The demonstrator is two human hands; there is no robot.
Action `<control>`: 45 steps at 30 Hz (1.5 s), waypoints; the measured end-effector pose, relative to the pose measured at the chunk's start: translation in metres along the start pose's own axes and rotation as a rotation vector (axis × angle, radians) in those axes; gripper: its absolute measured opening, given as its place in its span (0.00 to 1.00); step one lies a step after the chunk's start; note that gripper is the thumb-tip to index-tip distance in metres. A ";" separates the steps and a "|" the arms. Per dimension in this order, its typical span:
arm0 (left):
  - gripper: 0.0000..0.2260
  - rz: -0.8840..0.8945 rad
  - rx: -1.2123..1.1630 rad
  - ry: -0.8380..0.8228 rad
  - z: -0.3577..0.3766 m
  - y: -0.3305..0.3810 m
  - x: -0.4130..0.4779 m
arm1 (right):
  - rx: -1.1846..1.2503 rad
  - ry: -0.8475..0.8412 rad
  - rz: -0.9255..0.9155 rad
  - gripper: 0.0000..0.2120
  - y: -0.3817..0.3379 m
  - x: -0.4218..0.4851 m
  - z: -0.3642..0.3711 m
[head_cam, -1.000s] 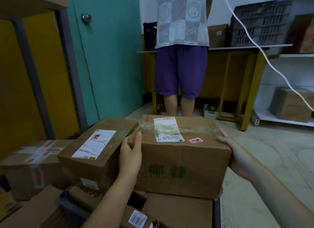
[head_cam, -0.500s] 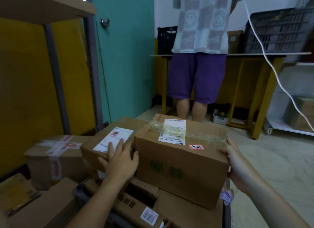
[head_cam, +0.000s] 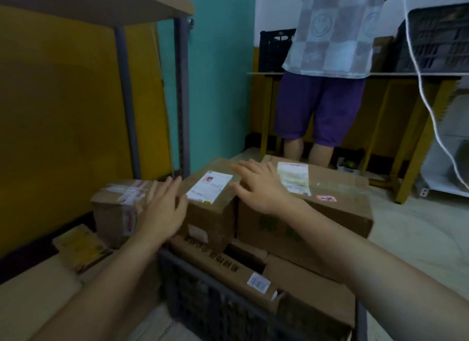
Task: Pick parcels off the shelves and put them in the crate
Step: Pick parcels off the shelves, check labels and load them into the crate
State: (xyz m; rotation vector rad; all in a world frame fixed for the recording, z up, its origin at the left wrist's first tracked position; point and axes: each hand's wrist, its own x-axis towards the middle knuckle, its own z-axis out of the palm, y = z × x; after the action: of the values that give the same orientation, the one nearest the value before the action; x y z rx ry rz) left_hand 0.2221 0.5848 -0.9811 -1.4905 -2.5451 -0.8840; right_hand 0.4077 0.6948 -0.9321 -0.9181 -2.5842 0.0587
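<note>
A dark plastic crate (head_cam: pixel 203 297) in front of me is piled with brown cardboard parcels. On top at the right lies a large parcel (head_cam: pixel 337 203) with a white label and a red sticker. Beside it on the left lies a smaller parcel (head_cam: pixel 210 208) with a white label. My left hand (head_cam: pixel 162 211) is spread with straight fingers at the smaller parcel's left side. My right hand (head_cam: pixel 258 186) lies flat, fingers spread, over the seam between the two top parcels. Neither hand grips anything.
A taped parcel (head_cam: pixel 114 208) and a yellowish one (head_cam: pixel 78 246) sit on the low shelf to the left, under a metal shelf post (head_cam: pixel 127 102). A person in purple shorts (head_cam: pixel 319 109) stands ahead at a yellow table (head_cam: pixel 411 127). A white cable (head_cam: pixel 426 99) hangs at right.
Both hands have let go of the large parcel, which now rests on the pile. My right hand crossed from its right side to its top left; my left hand moved to the smaller parcel.
</note>
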 end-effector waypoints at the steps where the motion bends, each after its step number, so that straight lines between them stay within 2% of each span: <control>1: 0.22 -0.006 0.030 -0.005 -0.013 -0.016 -0.004 | 0.017 -0.053 -0.042 0.25 -0.018 0.007 0.010; 5: 0.23 -0.081 0.164 0.010 -0.062 -0.089 -0.026 | 0.085 -0.156 -0.173 0.24 -0.090 0.023 0.050; 8: 0.24 -0.126 0.184 -0.021 -0.090 -0.146 -0.046 | 0.124 -0.266 -0.199 0.25 -0.145 0.033 0.085; 11: 0.23 -0.146 0.170 -0.085 -0.105 -0.198 -0.074 | 0.178 -0.363 -0.174 0.22 -0.192 0.041 0.123; 13: 0.23 -0.144 0.174 -0.143 -0.108 -0.225 -0.094 | 0.233 -0.433 -0.088 0.24 -0.212 0.040 0.151; 15: 0.23 -0.167 0.179 -0.229 -0.104 -0.246 -0.111 | 0.217 -0.508 0.001 0.27 -0.224 0.033 0.181; 20: 0.23 -0.265 0.166 -0.365 -0.059 -0.271 -0.125 | 0.159 -0.565 0.139 0.33 -0.210 0.007 0.256; 24: 0.25 -0.404 -0.029 -0.384 0.004 -0.262 -0.131 | 0.354 -0.585 0.186 0.33 -0.188 0.006 0.296; 27: 0.27 -0.588 -0.271 -0.262 0.045 -0.254 -0.136 | 0.517 -0.497 0.094 0.28 -0.190 0.002 0.312; 31: 0.33 -0.897 -0.591 0.041 0.055 -0.266 -0.132 | 0.801 -0.340 0.037 0.10 -0.204 -0.001 0.317; 33: 0.36 -1.001 -0.725 0.109 0.050 -0.271 -0.138 | 0.817 -0.276 0.037 0.08 -0.209 0.002 0.313; 34: 0.34 -1.006 -0.782 0.115 0.047 -0.271 -0.142 | 0.810 -0.263 0.038 0.06 -0.211 0.002 0.311; 35: 0.30 -0.991 -0.825 0.108 0.044 -0.269 -0.145 | 0.801 -0.268 0.035 0.07 -0.211 0.003 0.311; 38: 0.20 -0.954 -0.930 0.089 0.042 -0.259 -0.146 | 0.795 -0.271 0.090 0.18 -0.214 -0.001 0.314; 42: 0.06 -0.726 -0.967 0.207 0.042 -0.238 -0.131 | 1.070 -0.231 0.505 0.33 -0.224 0.007 0.309; 45: 0.09 -0.567 -0.812 0.182 0.047 -0.224 -0.127 | 1.372 -0.396 0.627 0.46 -0.221 0.017 0.303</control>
State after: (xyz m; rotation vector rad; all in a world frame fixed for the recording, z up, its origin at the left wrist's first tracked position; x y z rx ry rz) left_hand 0.1170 0.4268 -1.1621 -0.6572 -2.6121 -2.1980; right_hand 0.1482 0.5596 -1.1679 -1.0443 -1.6639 1.9875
